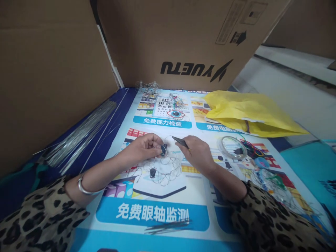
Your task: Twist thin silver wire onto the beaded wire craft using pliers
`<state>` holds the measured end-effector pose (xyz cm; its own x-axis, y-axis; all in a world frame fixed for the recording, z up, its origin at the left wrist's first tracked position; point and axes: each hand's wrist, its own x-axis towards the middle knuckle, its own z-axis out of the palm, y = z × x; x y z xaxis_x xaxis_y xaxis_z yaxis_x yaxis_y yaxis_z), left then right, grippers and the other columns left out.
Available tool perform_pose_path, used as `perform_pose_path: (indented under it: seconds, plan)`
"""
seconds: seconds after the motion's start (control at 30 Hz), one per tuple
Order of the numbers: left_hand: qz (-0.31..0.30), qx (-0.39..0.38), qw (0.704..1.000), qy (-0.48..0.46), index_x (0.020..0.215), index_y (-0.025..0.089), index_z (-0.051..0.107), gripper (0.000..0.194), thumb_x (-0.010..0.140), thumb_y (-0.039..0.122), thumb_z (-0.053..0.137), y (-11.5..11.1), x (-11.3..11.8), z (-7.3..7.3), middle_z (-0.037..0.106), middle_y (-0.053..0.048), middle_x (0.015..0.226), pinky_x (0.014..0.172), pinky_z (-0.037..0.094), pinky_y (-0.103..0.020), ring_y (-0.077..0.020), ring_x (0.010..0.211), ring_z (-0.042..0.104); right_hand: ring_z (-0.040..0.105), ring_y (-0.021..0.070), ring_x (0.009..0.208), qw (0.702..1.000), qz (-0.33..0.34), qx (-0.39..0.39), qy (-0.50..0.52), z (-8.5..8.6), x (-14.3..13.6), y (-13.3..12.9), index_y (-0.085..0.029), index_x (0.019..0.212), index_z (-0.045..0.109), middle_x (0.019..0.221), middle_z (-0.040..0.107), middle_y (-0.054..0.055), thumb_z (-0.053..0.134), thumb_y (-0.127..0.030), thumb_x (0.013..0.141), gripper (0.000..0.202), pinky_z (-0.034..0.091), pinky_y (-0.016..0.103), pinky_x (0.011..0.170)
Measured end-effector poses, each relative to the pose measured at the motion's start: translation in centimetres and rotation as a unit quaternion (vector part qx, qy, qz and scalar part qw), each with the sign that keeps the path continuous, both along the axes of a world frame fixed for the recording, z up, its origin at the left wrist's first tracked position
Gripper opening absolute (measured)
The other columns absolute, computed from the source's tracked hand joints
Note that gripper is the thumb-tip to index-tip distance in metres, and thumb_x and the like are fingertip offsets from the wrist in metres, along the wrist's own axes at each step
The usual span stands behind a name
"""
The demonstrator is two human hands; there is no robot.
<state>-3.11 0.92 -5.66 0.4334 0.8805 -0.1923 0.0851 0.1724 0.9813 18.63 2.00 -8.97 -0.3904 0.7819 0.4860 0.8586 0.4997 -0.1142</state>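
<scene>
Near the middle, my left hand (148, 147) pinches a small dark piece (164, 149) with thin wire around it. My right hand (198, 154) is closed around dark pliers (181, 142), whose tip points left towards a thin wire loop above the dark piece. A tangle of curled thin wire (168, 173) hangs or lies just below my left hand, over the printed sheet (157, 189). Whether the plier tips touch the wire is too small to tell.
Cardboard panels (147, 45) stand behind and left. Straight wires (84, 133) lie at left, short dark wires (169, 226) in front. Wire tangles (175, 101) lie farther back. At right are a yellow bag (244, 110), a clear ring (232, 147) and coloured strands (253, 148).
</scene>
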Motion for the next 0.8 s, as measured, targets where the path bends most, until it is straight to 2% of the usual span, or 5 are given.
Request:
perform_pose_path:
  seconds: [0.23,0.43,0.63,0.8]
  plan:
    - [-0.008,-0.020,1.000,-0.013,0.086,0.017,0.048,0.022,0.077,0.030,0.062,-0.20,0.10,0.19,0.063,-0.003,0.085,0.052,0.037,-0.019,-0.0099,0.065,0.059,0.053,0.0145,0.066,1.000,0.000,-0.004,-0.008,0.10,0.04,-0.12,-0.017,0.070,0.056,0.067,0.059,0.004,0.041,-0.043,0.090,0.036,0.032,0.025,0.058]
    - [-0.024,-0.012,0.999,-0.022,0.088,0.018,0.045,0.017,0.082,0.028,0.056,-0.35,0.01,0.07,0.060,-0.001,0.080,0.049,0.036,-0.017,-0.0085,0.060,0.058,0.053,0.0148,0.066,1.000,-0.009,-0.004,-0.021,0.18,0.17,-0.21,-0.017,0.070,0.055,0.067,0.059,0.004,0.042,-0.044,0.090,0.036,0.031,0.025,0.058]
    - [-0.055,-0.035,0.997,-0.042,0.092,0.018,0.043,0.020,0.081,0.028,0.057,-0.43,-0.08,0.34,0.061,-0.004,0.091,0.052,0.039,-0.020,-0.0091,0.060,0.058,0.052,0.0143,0.064,0.999,-0.024,-0.001,-0.040,0.27,0.51,-0.13,-0.017,0.069,0.056,0.065,0.058,0.003,0.041,-0.045,0.089,0.037,0.029,0.025,0.056]
    - [-0.057,-0.048,0.997,-0.032,0.089,0.019,0.041,0.020,0.079,0.027,0.057,-0.58,0.10,0.50,0.062,-0.004,0.090,0.047,0.035,-0.019,-0.0083,0.054,0.055,0.052,0.0143,0.062,0.997,-0.038,-0.012,-0.066,0.23,0.53,0.01,-0.018,0.069,0.056,0.064,0.058,0.002,0.043,-0.045,0.088,0.036,0.027,0.026,0.053]
